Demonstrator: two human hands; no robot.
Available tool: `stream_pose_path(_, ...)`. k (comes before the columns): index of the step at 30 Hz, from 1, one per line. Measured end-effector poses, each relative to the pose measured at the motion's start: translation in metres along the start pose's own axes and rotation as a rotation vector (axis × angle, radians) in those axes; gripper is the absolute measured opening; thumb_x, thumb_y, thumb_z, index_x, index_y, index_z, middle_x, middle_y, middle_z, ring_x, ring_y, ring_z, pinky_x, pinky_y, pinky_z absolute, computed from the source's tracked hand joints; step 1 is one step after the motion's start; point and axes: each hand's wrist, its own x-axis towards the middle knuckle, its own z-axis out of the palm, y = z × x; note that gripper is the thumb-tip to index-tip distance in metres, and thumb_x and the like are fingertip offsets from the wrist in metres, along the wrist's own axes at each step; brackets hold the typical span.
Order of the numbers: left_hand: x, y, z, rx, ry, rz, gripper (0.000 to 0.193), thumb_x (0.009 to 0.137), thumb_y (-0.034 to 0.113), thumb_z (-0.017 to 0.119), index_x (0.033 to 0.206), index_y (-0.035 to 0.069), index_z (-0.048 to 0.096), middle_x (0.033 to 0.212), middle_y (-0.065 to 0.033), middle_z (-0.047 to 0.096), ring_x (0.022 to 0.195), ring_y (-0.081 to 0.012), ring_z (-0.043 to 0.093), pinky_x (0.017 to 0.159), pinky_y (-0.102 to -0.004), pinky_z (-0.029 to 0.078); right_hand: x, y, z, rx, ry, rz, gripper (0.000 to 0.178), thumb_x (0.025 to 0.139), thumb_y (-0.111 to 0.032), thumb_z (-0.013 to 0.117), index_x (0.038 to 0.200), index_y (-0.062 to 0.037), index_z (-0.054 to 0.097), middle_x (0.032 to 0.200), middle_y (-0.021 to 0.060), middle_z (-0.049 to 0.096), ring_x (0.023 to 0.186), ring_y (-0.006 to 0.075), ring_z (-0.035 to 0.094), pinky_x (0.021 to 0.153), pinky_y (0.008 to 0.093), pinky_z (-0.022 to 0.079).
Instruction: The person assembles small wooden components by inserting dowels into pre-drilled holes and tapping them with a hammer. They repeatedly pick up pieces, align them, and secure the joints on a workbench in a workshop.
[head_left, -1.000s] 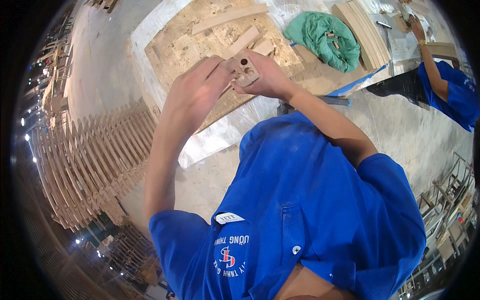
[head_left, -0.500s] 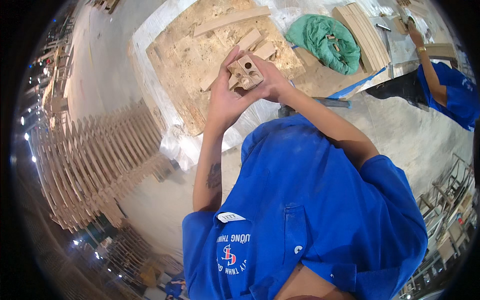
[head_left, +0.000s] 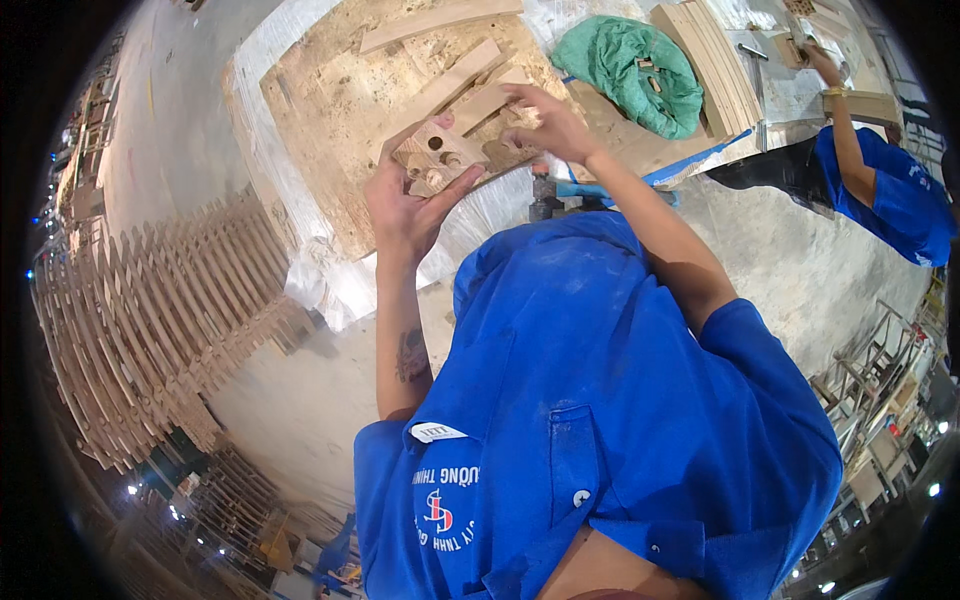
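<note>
My left hand (head_left: 400,205) grips a light wooden block (head_left: 462,153) with round holes in its upward face, thumb on the near side and fingers on the far side. To the right of the block, my right hand (head_left: 555,128) is off it, fingers apart and curved, with nothing visible in them. Beneath my hands, wooden pieces (head_left: 455,80) lie on the stained board worktop (head_left: 320,90). A power tool (head_left: 546,195) with a dark front and blue body sits at the near table edge, close to my right wrist.
Right of the worktop lies a green bag (head_left: 610,75) with small wooden pieces on it. Beside it are stacked planks (head_left: 708,70) and a hammer (head_left: 752,51). A co-worker's arm (head_left: 845,130) reaches in at far right. Slatted wooden parts (head_left: 170,320) stand at left.
My right hand has let go of the block and moved right, its fingers spreading. The left hand keeps the block, now lower and further left in view. The whole view has shifted somewhat.
</note>
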Motion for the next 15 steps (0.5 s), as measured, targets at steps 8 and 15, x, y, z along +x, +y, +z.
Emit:
stream_pose_path(8, 0.001, 0.002, 0.009, 0.035, -0.043, -0.021, 0.059, 0.08, 0.004, 0.085, 0.128, -0.002, 0.053, 0.128, -0.0125, 0.066, 0.114, -0.0194, 0.066, 0.097, -0.0348, 0.057, 0.018, 0.083, -0.001, -0.368, 0.037, 0.178, 0.047, 0.092, -0.046, 0.065, 0.124, -0.0122, 0.064, 0.116, 0.0133, 0.07, 0.108, 0.0342, 0.066, 0.091, 0.0435, 0.053)
stream_pose_path(15, -0.008, -0.007, 0.018, 0.01, -0.007, 0.058, 0.061, 0.078, 0.003, 0.087, 0.129, -0.001, 0.053, 0.128, -0.0116, 0.066, 0.117, -0.0188, 0.065, 0.097, -0.036, 0.057, 0.016, 0.068, 0.02, -0.59, -0.094, 0.179, 0.046, 0.09, -0.045, 0.067, 0.127, -0.0187, 0.062, 0.119, 0.0091, 0.068, 0.109, 0.0325, 0.066, 0.092, 0.0461, 0.053)
